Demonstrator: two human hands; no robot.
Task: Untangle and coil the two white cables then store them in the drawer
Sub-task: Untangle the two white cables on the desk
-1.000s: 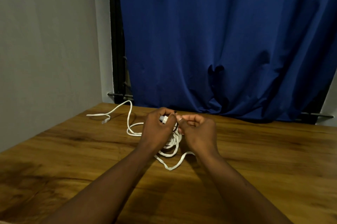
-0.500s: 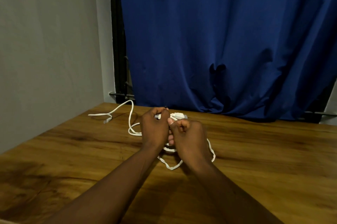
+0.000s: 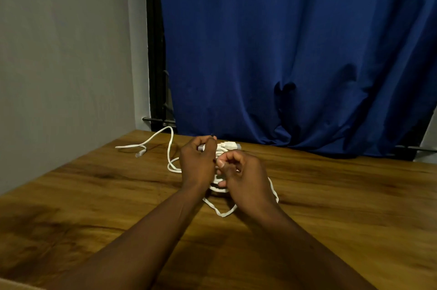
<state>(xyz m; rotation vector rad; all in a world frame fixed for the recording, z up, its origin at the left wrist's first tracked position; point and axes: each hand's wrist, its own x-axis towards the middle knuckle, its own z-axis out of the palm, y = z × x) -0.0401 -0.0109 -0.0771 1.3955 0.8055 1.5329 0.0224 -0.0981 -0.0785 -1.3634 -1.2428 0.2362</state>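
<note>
White cables (image 3: 218,187) heaped in one loose tangle on the wooden tabletop (image 3: 331,195), mid-table, between two bare hands. Left hand (image 3: 197,162) over the knot, fingers (image 3: 209,145) curled round a grey-tipped plug (image 3: 201,147). Right hand (image 3: 246,176) just beside it, fingers pinching a strand in the heap. White connector (image 3: 230,145) poking out beyond the knuckles. One long strand trailing left to a small plug (image 3: 140,153) near the wall (image 3: 59,65). Blue curtain (image 3: 283,53) behind. No drawer in view. Likely step: untangling, early on, nothing coiled yet. Next, probably: feeding the held plug back through the loops, gently, to avoid tightening the knot.
</note>
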